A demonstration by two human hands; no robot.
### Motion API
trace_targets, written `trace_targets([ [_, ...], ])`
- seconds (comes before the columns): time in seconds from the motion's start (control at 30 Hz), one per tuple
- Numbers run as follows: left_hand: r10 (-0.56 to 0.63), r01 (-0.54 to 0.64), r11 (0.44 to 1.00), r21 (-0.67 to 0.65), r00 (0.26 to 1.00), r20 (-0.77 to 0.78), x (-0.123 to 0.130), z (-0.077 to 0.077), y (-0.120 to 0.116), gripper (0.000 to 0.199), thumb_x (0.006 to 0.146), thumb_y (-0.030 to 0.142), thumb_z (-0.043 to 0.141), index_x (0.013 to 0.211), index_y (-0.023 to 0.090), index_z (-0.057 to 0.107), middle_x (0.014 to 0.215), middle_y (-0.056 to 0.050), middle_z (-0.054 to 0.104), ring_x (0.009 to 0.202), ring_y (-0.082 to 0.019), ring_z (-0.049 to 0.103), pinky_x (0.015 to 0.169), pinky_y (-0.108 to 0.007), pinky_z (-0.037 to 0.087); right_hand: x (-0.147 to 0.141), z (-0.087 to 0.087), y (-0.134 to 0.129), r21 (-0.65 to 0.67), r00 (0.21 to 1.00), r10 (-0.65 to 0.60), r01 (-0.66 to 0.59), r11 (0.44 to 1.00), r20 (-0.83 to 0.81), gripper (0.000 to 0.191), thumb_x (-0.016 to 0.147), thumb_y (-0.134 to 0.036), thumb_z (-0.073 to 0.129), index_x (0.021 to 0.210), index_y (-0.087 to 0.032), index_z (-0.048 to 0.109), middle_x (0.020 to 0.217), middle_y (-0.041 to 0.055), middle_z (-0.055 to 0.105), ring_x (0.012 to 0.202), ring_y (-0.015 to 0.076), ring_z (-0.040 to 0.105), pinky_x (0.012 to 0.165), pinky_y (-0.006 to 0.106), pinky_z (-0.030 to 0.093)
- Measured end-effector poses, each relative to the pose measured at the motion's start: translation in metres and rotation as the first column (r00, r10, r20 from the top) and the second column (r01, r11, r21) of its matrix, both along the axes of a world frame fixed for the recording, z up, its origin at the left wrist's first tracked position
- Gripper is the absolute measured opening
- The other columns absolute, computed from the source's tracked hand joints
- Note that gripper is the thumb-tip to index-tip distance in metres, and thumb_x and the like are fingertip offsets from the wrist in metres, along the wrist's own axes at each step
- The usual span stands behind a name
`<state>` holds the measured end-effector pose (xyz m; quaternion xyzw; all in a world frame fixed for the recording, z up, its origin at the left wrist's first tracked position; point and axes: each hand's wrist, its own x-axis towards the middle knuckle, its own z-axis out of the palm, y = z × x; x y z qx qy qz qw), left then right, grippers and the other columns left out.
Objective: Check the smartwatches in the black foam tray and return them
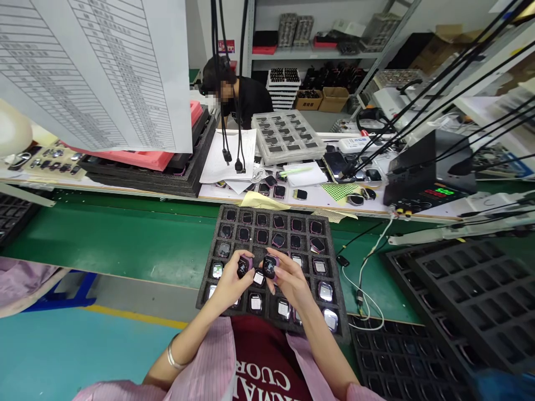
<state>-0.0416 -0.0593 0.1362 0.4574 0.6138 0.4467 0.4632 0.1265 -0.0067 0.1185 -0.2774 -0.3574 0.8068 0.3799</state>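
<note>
My left hand (232, 282) is closed around a smartwatch body (243, 267) with a dark face and a purple edge. In my right hand (289, 276), a second smartwatch body (270, 266) is pinched between thumb and fingers, its dark screen facing up with small markings on it. Both are held side by side above a black foam tray (213, 253). Several similar watch bodies sit in the tray's square pockets, dark ones in the far rows and ones with white or clear faces nearer me. My hands and forearms hide some of the pockets.
A white shelf bench runs behind the tray, with a clear compartment box (288, 136), papers and a power supply (430, 172) showing lit digits. More foam trays (472, 295) lie at right. Black cables (238, 83) hang down. A person (246, 97) bends beyond the bench.
</note>
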Motion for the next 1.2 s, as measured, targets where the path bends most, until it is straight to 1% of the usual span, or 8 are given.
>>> trace_targets([
  [0.17,0.029,-0.030,0.999,0.018,0.999,0.024,0.000,0.001,0.000,0.032,0.079,0.018,0.056,0.110,0.020,0.052,0.100,-0.003,0.059,0.094,-0.019,0.056,0.087,-0.030,0.042,-0.001,0.002,0.000,0.028,1.000,-0.003,0.003,1.000,0.008,0.042,0.080,-0.032,0.069,0.121,-0.025,0.063,0.092,0.0073,0.071,0.048,0.0115,0.056,0.040,0.024,0.045],
  [0.33,0.033,-0.033,0.999,0.008,0.999,-0.001,-0.001,0.001,0.000,0.029,0.076,0.013,0.055,0.104,0.020,0.054,0.091,-0.001,0.059,0.087,-0.017,0.056,0.083,-0.029,0.043,-0.001,0.001,0.000,0.015,1.000,-0.004,0.004,1.000,0.007,0.039,0.079,-0.029,0.070,0.117,-0.024,0.066,0.088,0.0057,0.069,0.048,0.0114,0.056,0.040,0.023,0.044],
  [0.5,0.039,-0.039,0.999,0.031,0.999,0.014,0.000,0.001,-0.001,0.032,0.080,0.017,0.054,0.112,0.020,0.051,0.097,-0.003,0.058,0.089,-0.017,0.056,0.083,-0.029,0.043,-0.001,0.000,0.000,0.033,1.000,-0.004,0.003,0.999,0.009,0.043,0.081,-0.031,0.068,0.122,-0.024,0.062,0.093,0.0080,0.070,0.048,0.0109,0.055,0.040,0.024,0.045],
  [0.67,0.033,-0.032,0.999,0.023,0.999,-0.015,0.000,0.002,-0.001,0.028,0.076,0.013,0.055,0.104,0.020,0.053,0.091,-0.001,0.058,0.087,-0.018,0.056,0.083,-0.029,0.043,-0.001,0.001,0.000,0.027,1.000,0.000,0.000,1.000,0.010,0.041,0.080,-0.030,0.069,0.120,-0.024,0.064,0.091,0.0075,0.070,0.048,0.0115,0.056,0.040,0.024,0.045],
  [0.8,0.056,-0.057,0.998,0.030,0.998,0.009,-0.001,0.003,-0.002,0.032,0.078,0.017,0.055,0.110,0.020,0.051,0.095,-0.002,0.059,0.089,-0.018,0.056,0.083,-0.029,0.043,0.000,0.002,0.000,0.054,1.000,-0.010,0.010,0.999,0.005,0.041,0.081,-0.032,0.068,0.121,-0.025,0.063,0.093,0.0077,0.070,0.048,0.0111,0.056,0.040,0.024,0.044],
  [1.0,0.065,-0.065,0.997,0.034,0.998,-0.001,-0.001,0.010,-0.006,0.028,0.077,0.015,0.055,0.105,0.021,0.052,0.087,0.000,0.055,0.082,-0.016,0.054,0.078,-0.027,0.042,0.002,0.008,-0.002,0.067,1.000,-0.015,0.014,0.998,0.015,0.044,0.077,-0.035,0.071,0.119,-0.022,0.064,0.092,0.0085,0.071,0.043,0.0117,0.054,0.037,0.025,0.042],
  [1.13,0.064,-0.066,0.997,0.043,0.997,0.052,0.001,0.013,-0.010,0.031,0.082,0.020,0.055,0.112,0.022,0.049,0.086,0.002,0.052,0.076,-0.014,0.052,0.073,-0.025,0.042,0.003,0.012,-0.004,0.084,1.000,-0.007,0.008,0.996,-0.018,0.043,0.078,-0.036,0.070,0.120,-0.025,0.064,0.091,0.0080,0.071,0.045,0.0112,0.054,0.035,0.023,0.042],
  [1.2,0.064,-0.066,0.997,0.045,0.997,0.045,0.001,0.012,-0.010,0.030,0.081,0.019,0.055,0.111,0.022,0.049,0.084,0.002,0.052,0.075,-0.014,0.052,0.073,-0.025,0.042,0.003,0.012,-0.004,0.086,1.000,0.005,-0.003,0.996,-0.021,0.041,0.079,-0.034,0.070,0.119,-0.025,0.065,0.092,0.0080,0.071,0.045,0.0110,0.055,0.036,0.023,0.043],
])
